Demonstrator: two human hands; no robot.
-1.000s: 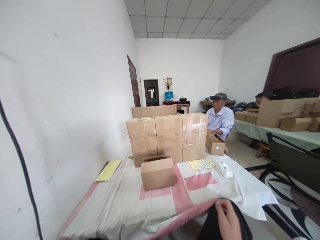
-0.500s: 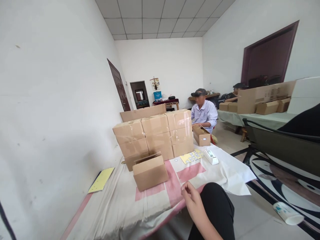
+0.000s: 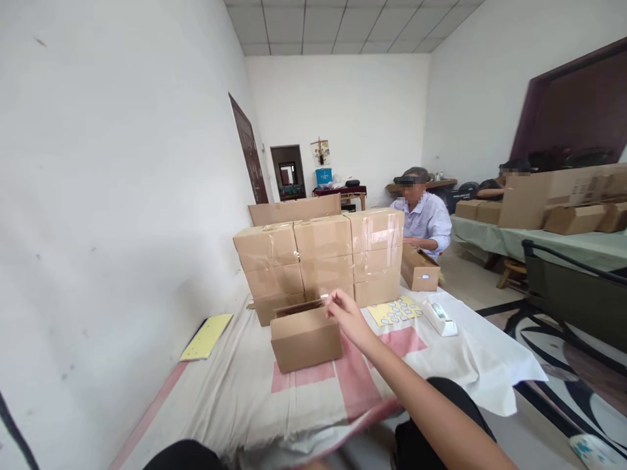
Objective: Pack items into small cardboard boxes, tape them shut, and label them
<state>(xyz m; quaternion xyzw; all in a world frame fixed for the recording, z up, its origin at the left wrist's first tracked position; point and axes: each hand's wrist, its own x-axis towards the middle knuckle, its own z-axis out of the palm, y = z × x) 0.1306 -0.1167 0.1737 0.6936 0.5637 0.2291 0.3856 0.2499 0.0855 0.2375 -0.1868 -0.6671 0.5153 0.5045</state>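
My right hand reaches in from the lower right, its fingers pinched together at the upper right edge of a cardboard box. A small pale patch shows at the fingertips; what it is, I cannot make out. The box's top flap is partly raised. Only a blurred sliver of my left hand shows at the bottom edge, its fingers hidden. Behind the box stands a taped stack of cardboard boxes. Right of my wrist lies a yellow sheet with several small white labels, beside a white device.
Another yellow sheet lies by the left wall. Past the stack sits a person behind an open-topped box. A second table with boxes and another person is at the right. My knees are below the cloth-covered table's edge.
My right hand has moved up and forward from the table's front edge to the box's upper right edge. The view has shifted, and a second knee and a blurred sliver now show at the bottom.
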